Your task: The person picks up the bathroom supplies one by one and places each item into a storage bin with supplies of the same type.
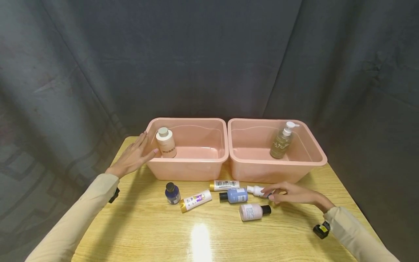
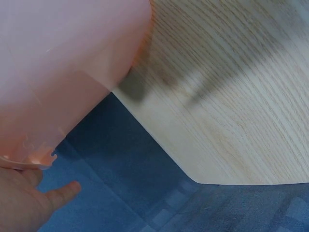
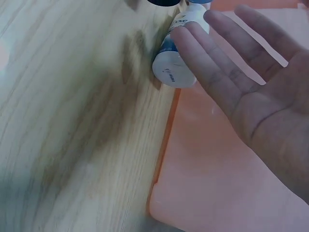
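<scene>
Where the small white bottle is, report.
In the head view, the small white bottle lies in front of the right bin, between the blue bottle and the right hand.

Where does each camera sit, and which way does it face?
Head: on the head, facing forward and down at the table, left bin and right bin; left hand, right hand and sleeves show.
Left wrist: on that wrist, facing the left bin's side; part of that hand shows.
Right wrist: on that wrist, facing a white bottle; that hand shows.
Head and right wrist share the white bottle.
</scene>
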{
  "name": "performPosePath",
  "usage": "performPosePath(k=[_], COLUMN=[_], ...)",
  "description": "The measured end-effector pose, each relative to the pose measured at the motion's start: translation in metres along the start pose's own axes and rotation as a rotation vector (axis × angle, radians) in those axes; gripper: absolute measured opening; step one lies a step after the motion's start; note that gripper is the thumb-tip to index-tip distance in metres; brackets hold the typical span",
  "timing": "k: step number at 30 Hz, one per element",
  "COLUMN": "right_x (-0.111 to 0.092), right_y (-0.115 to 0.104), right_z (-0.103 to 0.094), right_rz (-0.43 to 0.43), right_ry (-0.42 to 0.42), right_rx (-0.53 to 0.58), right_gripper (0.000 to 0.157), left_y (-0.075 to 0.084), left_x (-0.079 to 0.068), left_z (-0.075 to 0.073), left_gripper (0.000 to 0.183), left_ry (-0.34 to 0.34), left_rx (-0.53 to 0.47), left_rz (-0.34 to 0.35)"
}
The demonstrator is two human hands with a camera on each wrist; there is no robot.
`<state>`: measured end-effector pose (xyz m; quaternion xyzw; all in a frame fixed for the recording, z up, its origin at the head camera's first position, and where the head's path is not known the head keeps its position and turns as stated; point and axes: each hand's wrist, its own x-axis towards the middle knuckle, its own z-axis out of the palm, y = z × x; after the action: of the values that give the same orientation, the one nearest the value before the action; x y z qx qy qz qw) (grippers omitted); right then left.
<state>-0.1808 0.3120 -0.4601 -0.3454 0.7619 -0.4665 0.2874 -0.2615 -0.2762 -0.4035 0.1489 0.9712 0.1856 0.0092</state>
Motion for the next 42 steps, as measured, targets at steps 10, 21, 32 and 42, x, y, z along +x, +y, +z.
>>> performPosePath(k=[10, 21, 32, 42], right_x=[0.003, 0.005, 0.007, 0.010], right_y=[0.007, 0.012, 0.016, 0.021], right_z=[0.003, 0.011, 0.015, 0.015], right_rz=[0.096, 0.137, 0.155, 0.132], right_ry=[-0.012, -0.034, -0.050, -0.082], right_rx=[0.046, 0.092, 0.134, 0.189], right_gripper=[0.036, 0.037, 0.038, 0.035], left_y=[-0.001, 0.000, -0.002, -0.001], left_x=[0.001, 0.001, 0.001, 0.000], left_z=[0.001, 0.001, 0.002, 0.002], left_gripper=[0.090, 0.090, 0.089, 0.089], left_ry=[0.011, 0.018, 0.014, 0.018], left_rx=[0.001, -0.002, 0.005, 0.005], left_rz=[0.010, 0.012, 0.015, 0.003])
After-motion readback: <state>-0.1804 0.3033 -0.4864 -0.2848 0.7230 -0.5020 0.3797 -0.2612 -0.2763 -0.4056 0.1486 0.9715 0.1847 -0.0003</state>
